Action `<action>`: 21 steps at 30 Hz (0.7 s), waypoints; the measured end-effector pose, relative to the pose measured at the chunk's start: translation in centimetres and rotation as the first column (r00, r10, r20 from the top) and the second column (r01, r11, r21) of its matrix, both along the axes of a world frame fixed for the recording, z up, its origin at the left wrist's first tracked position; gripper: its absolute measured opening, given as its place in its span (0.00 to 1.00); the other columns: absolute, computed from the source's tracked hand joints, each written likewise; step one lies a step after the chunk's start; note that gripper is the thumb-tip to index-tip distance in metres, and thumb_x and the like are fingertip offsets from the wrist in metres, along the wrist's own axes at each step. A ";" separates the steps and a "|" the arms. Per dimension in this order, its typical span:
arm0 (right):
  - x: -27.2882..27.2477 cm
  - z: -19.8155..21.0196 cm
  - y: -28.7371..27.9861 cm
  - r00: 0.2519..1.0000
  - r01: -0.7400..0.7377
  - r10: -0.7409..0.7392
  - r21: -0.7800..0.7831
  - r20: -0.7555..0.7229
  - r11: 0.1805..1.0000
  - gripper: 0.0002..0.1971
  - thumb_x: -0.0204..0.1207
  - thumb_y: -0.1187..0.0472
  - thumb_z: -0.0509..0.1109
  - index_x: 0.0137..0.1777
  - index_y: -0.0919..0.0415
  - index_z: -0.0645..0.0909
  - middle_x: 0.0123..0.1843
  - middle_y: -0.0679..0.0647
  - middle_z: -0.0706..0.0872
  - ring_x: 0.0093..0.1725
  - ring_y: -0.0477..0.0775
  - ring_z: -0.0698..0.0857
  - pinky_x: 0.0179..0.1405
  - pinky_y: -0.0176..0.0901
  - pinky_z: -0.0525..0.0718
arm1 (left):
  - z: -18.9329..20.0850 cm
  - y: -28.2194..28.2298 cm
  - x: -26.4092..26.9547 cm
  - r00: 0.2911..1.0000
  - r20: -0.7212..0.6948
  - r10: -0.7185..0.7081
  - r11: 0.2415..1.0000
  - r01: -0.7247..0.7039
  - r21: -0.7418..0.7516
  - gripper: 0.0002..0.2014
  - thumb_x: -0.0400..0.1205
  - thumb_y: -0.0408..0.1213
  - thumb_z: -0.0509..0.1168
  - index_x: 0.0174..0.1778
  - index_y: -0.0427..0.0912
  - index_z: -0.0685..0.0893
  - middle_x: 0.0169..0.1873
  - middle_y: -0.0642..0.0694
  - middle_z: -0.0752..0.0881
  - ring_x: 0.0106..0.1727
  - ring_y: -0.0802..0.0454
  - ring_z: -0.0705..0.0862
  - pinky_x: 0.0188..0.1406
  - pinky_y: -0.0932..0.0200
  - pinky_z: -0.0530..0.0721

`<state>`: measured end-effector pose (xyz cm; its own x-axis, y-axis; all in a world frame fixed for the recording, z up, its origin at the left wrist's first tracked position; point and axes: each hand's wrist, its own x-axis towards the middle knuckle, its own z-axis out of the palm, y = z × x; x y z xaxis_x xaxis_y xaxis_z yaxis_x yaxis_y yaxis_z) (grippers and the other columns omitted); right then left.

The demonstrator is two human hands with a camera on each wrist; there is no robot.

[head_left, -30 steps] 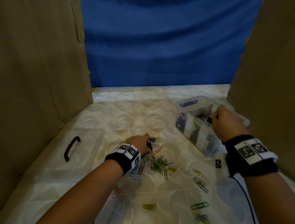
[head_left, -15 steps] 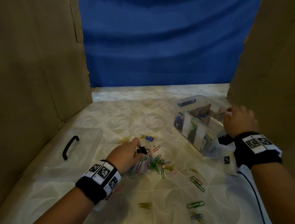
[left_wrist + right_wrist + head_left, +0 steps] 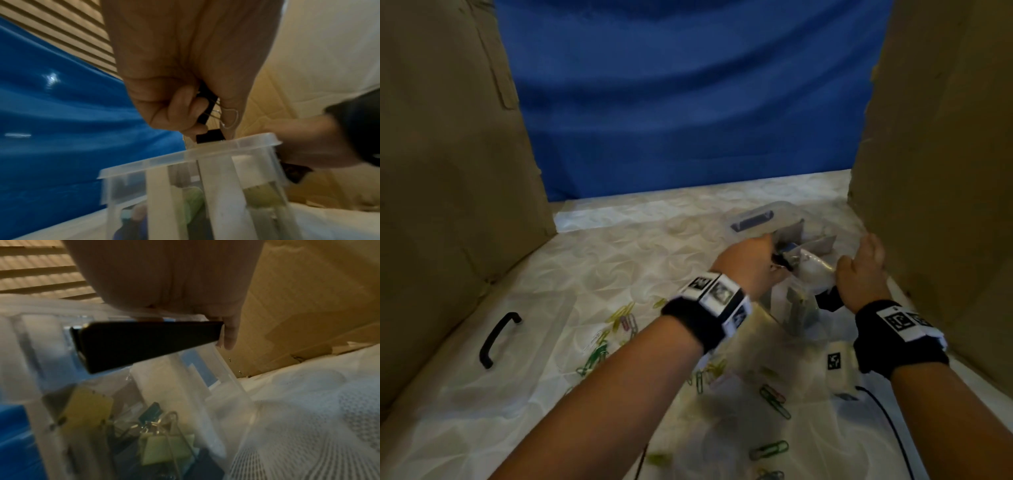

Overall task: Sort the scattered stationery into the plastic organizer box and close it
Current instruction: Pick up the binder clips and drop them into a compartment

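A counter (image 3: 619, 260) covered in a pale, swirl-patterned glossy cloth is filling the lower half of the head view, with brown corrugated cardboard walls (image 3: 448, 164) standing at both sides and a rippled blue cloth backdrop (image 3: 688, 102) hanging behind.

Toward the right rear, the clear plastic organizer box (image 3: 791, 301) is sitting open on the counter, its flanged rim (image 3: 226, 144) and flat white dividers showing in the left wrist view. A black latch bar (image 3: 144, 340) is lying across its near end. Through the translucent wall, a pale yellow binder clip with wire handles (image 3: 166, 447) is lying in one compartment beside darker clips; the other compartments are too blurred to tell.

The left hand (image 3: 748, 263) is hovering over the box rim, its fingers (image 3: 185, 104) curled and pinching small black binder clips with silver wire loops (image 3: 207, 105) just above the rim. The right hand (image 3: 859, 274) is resting on the box's right end, fingers lying fairly straight over the edge.

The clear flat lid with a black curved handle (image 3: 496, 339) is lying on the counter at the left, well apart from the box. Thin coloured paper clips (image 3: 616, 329), green, yellow and pink, are lying scattered across the counter between lid and box, with more nearer the person (image 3: 770, 448).
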<state>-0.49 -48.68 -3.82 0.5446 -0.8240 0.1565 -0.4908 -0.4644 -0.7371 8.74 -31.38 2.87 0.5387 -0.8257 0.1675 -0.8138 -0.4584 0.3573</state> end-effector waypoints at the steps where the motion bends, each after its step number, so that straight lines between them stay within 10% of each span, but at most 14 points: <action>1: 0.0 0.0 0.1 1.000 -0.005 0.005 -0.002 0.005 1.000 0.29 0.84 0.61 0.51 0.84 0.65 0.50 0.86 0.55 0.46 0.80 0.69 0.59 0.77 0.58 0.62 | 0.1 -1.7 0.3 1.000 -0.009 -0.012 1.000 0.012 0.024 0.18 0.79 0.46 0.67 0.63 0.42 0.79 0.56 0.40 0.87 0.57 0.41 0.85 0.48 0.57 0.78; 8: -0.2 0.3 0.5 1.000 -0.002 0.001 0.026 0.018 1.000 0.29 0.84 0.59 0.50 0.84 0.61 0.50 0.86 0.50 0.46 0.78 0.68 0.59 0.73 0.61 0.66 | -1.5 -7.5 1.6 0.989 0.147 -0.032 0.984 0.006 0.176 0.21 0.64 0.45 0.77 0.53 0.51 0.84 0.32 0.52 0.81 0.39 0.46 0.87 0.30 0.61 0.79; 14: -0.2 0.3 0.5 1.000 -0.004 0.004 0.016 -0.001 1.000 0.29 0.84 0.59 0.51 0.84 0.62 0.49 0.86 0.50 0.47 0.78 0.69 0.59 0.74 0.62 0.65 | 0.1 -6.7 -0.6 0.991 0.124 -0.051 0.977 0.024 0.211 0.08 0.77 0.41 0.69 0.45 0.39 0.87 0.46 0.39 0.88 0.47 0.40 0.87 0.43 0.55 0.81; 21: -0.3 0.6 0.5 0.995 -0.007 0.007 0.005 -0.100 1.000 0.29 0.84 0.55 0.52 0.84 0.58 0.50 0.86 0.53 0.47 0.80 0.72 0.56 0.78 0.65 0.57 | -1.6 4.1 -3.2 0.989 0.046 -0.140 0.986 0.144 -0.082 0.15 0.84 0.42 0.59 0.66 0.47 0.77 0.59 0.44 0.85 0.58 0.44 0.83 0.54 0.48 0.84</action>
<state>-0.78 -48.18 -3.22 0.5629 -0.8208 0.0976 -0.5589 -0.4649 -0.6867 5.50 -27.29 1.23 0.4085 -0.8751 0.2594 -0.8828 -0.3066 0.3559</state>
